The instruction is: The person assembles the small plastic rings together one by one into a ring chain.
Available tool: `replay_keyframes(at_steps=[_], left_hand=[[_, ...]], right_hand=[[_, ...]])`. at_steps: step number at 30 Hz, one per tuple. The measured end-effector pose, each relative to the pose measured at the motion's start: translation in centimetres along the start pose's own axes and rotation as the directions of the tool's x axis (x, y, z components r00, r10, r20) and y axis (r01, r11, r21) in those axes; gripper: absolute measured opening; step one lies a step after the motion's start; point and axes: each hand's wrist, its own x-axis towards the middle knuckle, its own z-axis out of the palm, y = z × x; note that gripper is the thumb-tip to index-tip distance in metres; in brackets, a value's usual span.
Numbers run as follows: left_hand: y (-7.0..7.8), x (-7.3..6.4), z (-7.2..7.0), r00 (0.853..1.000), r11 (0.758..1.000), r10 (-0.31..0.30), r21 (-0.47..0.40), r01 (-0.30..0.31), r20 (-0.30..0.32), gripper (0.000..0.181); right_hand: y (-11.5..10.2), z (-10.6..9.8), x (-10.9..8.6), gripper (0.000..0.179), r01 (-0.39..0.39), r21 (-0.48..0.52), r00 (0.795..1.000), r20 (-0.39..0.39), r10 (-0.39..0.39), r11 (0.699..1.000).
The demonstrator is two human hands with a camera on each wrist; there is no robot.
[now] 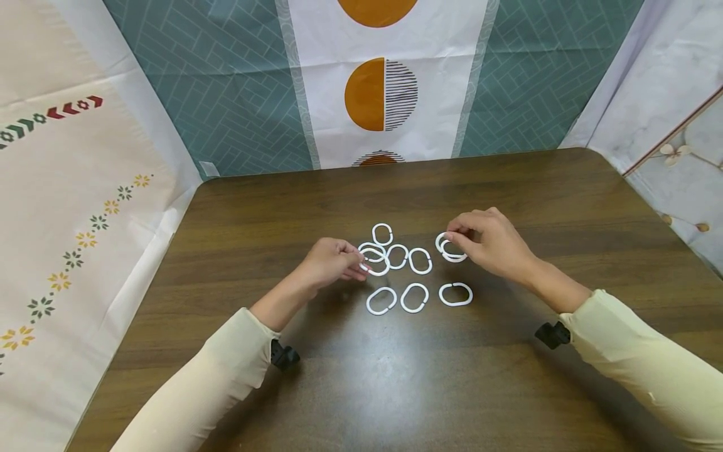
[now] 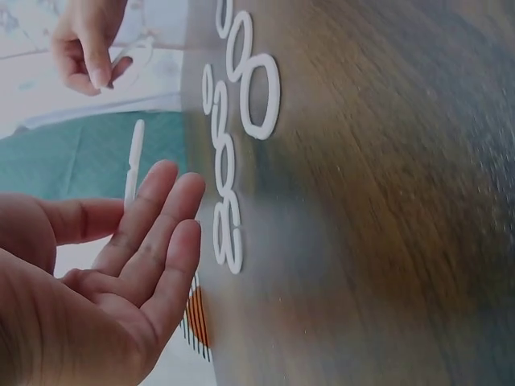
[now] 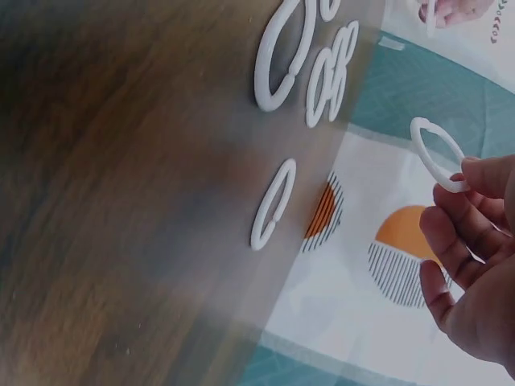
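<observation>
My left hand [image 1: 332,262] pinches a white oval split ring [image 2: 135,157] between thumb and index finger, above the table. That ring stands edge-on in the left wrist view; the other fingers extend loosely. To the right, my right hand [image 1: 492,243] pinches another white oval ring [image 3: 423,158] by one end between thumb and fingers. In the head view a second ring outline [image 1: 454,260] overlaps it; whether that one is held or lies below, I cannot tell. Several like rings lie between the hands, among them one at the back [image 1: 382,225] and one beside the cluster [image 1: 430,263].
Nearer me lie 3 rings in a row: a left one [image 1: 368,306], a middle one [image 1: 403,301] and a right one [image 1: 456,304]. The brown wooden table [image 1: 384,389] ends at a patterned cloth [image 1: 243,94] behind.
</observation>
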Motion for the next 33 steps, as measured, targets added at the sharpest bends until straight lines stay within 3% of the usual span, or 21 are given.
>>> replay_keyframes(at_steps=[13,24,33], left_hand=[[0.4,-0.2,0.9,0.999,0.995,0.02,-0.097,-0.018,0.026,0.021],[1.1,-0.5,1.7,0.999,0.982,0.006,-0.189,0.001,0.038,0.018],[1.3,-0.5,1.9,0.999,0.974,-0.024,-0.226,0.034,0.047,0.019]], right_hand=[[-1.5,1.5,0.4,0.01,-0.014,0.038,1.0,0.019,0.013,0.999],[-3.8,2.7,1.5,0.01,0.03,0.13,0.999,-0.039,-0.026,0.991],[-4.8,3.5,1.7,0.008,0.044,0.132,0.998,-0.04,-0.039,0.99]])
